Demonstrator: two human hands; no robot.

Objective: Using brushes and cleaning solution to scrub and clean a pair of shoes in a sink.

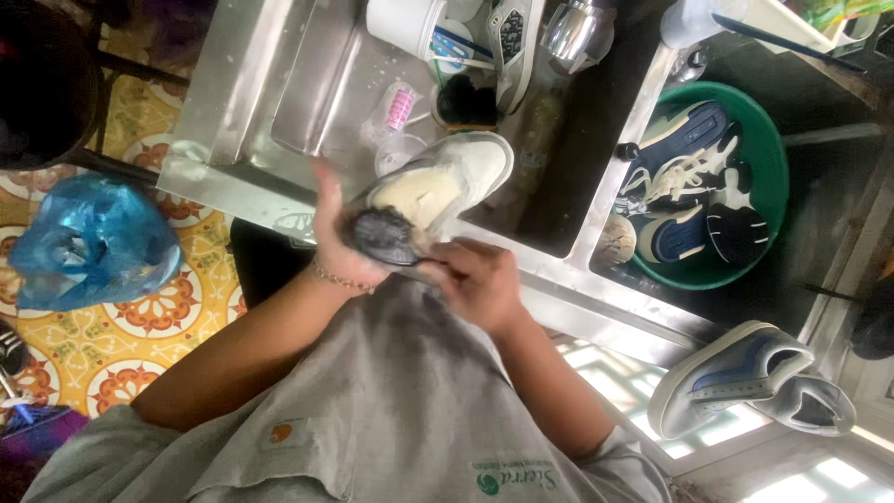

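Observation:
A white shoe (445, 182) lies sole-up over the front edge of a steel sink (307, 93); its heel end is dark and wet. My left hand (337, 237) wraps around the heel end from the left, a thin bracelet on its wrist. From the right, my right hand (477, 279) presses against the same dark heel with curled fingers. Whether those fingers hide anything else cannot be seen. Both forearms reach up from my grey shirt at the bottom of the view.
A green basin (773, 186) to the right holds navy and white shoes with laces. Two grey-blue shoes (745, 377) lie at lower right. In the sink are a white cup (402, 23), a small pink-labelled bottle (399, 107) and a dark brush (466, 102). A blue plastic bag (88, 242) sits on the patterned floor.

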